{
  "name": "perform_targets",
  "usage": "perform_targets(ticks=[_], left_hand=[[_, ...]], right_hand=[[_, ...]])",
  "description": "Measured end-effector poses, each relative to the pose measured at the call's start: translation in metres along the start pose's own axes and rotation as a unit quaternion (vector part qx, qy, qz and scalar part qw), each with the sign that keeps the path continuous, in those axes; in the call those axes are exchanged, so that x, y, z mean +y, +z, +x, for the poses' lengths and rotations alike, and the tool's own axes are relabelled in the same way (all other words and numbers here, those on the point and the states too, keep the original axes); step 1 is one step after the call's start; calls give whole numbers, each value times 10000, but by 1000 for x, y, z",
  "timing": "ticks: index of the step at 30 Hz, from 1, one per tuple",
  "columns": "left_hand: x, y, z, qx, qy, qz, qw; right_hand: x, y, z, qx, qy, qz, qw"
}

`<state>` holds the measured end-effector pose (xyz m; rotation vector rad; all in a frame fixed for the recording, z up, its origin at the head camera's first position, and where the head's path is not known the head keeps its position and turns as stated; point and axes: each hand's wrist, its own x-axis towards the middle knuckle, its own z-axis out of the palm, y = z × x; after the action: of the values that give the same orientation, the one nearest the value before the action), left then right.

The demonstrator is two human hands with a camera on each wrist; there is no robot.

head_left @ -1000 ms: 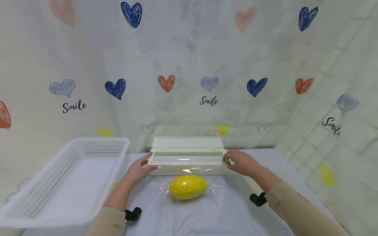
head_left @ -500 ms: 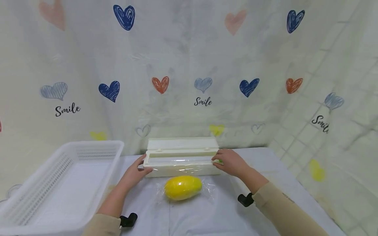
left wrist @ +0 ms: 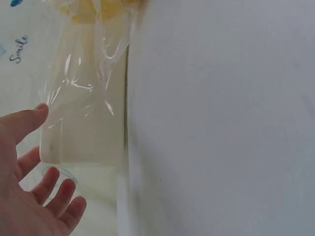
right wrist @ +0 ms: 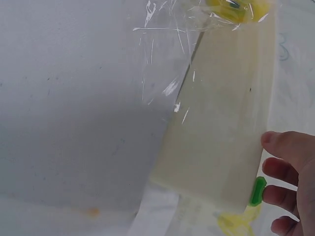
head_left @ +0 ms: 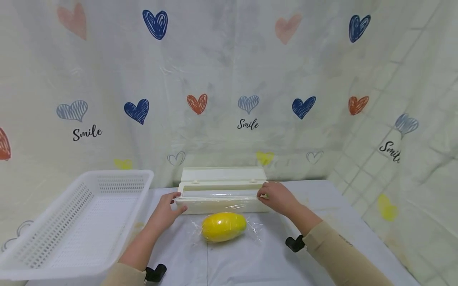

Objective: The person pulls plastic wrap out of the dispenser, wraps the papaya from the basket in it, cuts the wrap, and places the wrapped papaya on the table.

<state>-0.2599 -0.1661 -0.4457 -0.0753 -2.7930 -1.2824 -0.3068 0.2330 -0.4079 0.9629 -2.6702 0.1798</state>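
A cream-white cling film box (head_left: 222,205) stands at the back middle of the table with its lid (head_left: 223,174) raised and the film roll (head_left: 218,193) showing inside. My left hand (head_left: 164,212) is at its left end; in the left wrist view the thumb meets the front edge and the fingers are spread loosely. At the right end, the curled fingers and thumb of my right hand (head_left: 277,197) pinch at a small green slide cutter (right wrist: 258,191). In front of the box lies an oval yellow fruit (head_left: 224,227) with clear film (head_left: 255,230) around it.
To the left stands a large white plastic basket (head_left: 148,186) with perforated walls. A white cloth (head_left: 250,266) covers the table, and a curtain (head_left: 222,59) printed with hearts hangs right behind the box.
My right hand has shifted slightly left along the box's right end. The left index finger has come lower at the left end. The head view has shifted a little; the fruit stays put.
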Motion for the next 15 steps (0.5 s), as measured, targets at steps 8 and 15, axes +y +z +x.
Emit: perform_targets(ticks=[8, 15], left_hand=[[2, 5, -5, 510, 171, 361, 9979], [10, 7, -14, 320, 409, 399, 9979]], right_hand=[[-2, 1, 1, 34, 22, -91, 10000], [-8, 1, 0, 135, 47, -182, 9997]])
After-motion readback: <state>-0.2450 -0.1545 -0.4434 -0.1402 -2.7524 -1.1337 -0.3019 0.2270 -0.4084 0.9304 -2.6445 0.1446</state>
